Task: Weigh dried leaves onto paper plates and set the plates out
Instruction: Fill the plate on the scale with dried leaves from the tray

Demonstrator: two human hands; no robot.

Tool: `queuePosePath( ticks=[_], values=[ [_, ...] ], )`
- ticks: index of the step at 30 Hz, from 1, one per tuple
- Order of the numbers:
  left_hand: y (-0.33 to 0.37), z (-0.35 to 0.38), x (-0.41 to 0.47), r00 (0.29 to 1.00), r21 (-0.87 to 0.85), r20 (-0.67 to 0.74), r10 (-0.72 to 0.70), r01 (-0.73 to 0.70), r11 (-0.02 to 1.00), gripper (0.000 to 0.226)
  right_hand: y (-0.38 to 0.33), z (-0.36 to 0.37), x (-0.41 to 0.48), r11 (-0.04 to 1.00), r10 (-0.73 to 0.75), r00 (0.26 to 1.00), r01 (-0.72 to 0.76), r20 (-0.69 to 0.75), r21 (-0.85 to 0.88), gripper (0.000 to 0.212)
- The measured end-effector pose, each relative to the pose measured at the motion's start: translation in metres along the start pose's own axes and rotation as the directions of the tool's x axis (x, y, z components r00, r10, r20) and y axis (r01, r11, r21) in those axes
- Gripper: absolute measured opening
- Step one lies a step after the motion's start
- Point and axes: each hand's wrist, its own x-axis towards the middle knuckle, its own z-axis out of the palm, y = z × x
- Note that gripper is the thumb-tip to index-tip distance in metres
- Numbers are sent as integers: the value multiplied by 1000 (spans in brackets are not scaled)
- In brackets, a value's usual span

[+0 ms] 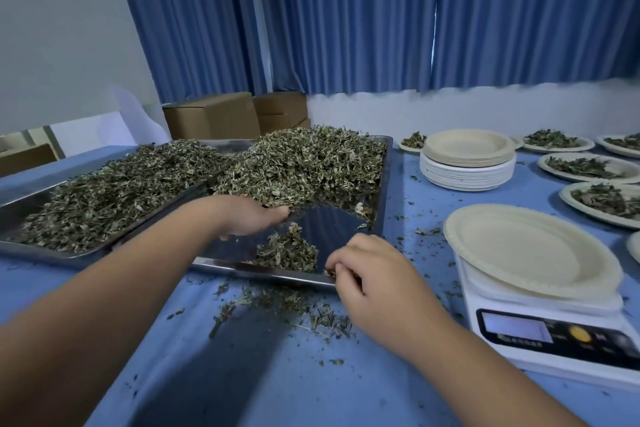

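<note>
Fingers of my left hand lie nearly straight and a little apart, palm down, tips against the foot of the leaves piled in the tray. My right hand sits at the tray's near rim with its fingers curled in to the thumb. Whether they pinch a few bits or nothing I cannot tell.

Between my hands a small heap lies on the tray's bare, shiny floor, apart from the main pile. Spilled bits litter the worktop just before the rim and under my right wrist. A second tray, also full of leaves, lies right beside the first on my left, beyond my left forearm.

To my right stands a white scale with an empty plate on it, near the tray's corner. Beyond it sits a stack of empty plates, with filled plates set out toward the far right edge.

The worktop is covered in blue. Behind it are brown boxes, a pale wall and blue curtains.
</note>
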Motion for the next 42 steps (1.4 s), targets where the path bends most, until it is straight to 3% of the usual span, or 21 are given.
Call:
queuePosePath(
  ticks=[3, 7, 9, 11, 14, 16, 19, 25, 31, 38, 42],
  values=[
    [17, 13, 3, 995, 78, 63, -81, 76, 994, 89, 0, -3, -3, 1000, -9, 1000, 9, 1, 7, 26],
    [33, 5, 8, 987, -250, 158, 0, 40, 967, 87, 1, -3, -4, 1000, -19, 1000, 19, -22, 25, 26],
    [36, -1, 11, 992, -292, 129, 8, 31, 956, 81, 2, -3, -4, 999, -22, 999, 23, -26, 30, 26],
    [42, 1, 18, 1000, -237, 2, -5, 5, 971, 78, 4, -2, -4, 999, -24, 999, 25, -24, 31, 25],
    [45, 17, 39, 964, 72, -232, 129, -115, 991, 77, 5, 0, -4, 999, -32, 999, 33, -32, 34, 25],
    [42, 28, 44, 954, 105, -142, 264, -251, 962, 80, 4, 2, -4, 999, -34, 999, 35, -41, 30, 24],
    [34, 37, 43, 939, 60, -14, 343, -341, 938, 88, 3, 3, -4, 999, -34, 998, 36, -50, 26, 25],
    [33, 41, 17, 901, -4, -31, 433, -433, 901, 79, 7, -3, -6, 999, -25, 997, 28, -79, 41, 28],
    [42, 59, -9, 860, 5, -100, 501, -503, 864, 33, 7, -21, -6, 999, -23, 989, 28, -144, 33, 23],
    [40, 72, -29, 832, -11, -187, 522, -533, 846, 78, 22, -80, -33, 993, -114, 923, 99, -368, -60, 30],
    [40, 77, -32, 778, -24, -259, 572, -598, 801, 69, 57, -120, -47, 991, -69, 878, 4, -474, -136, 31]
  ],
)
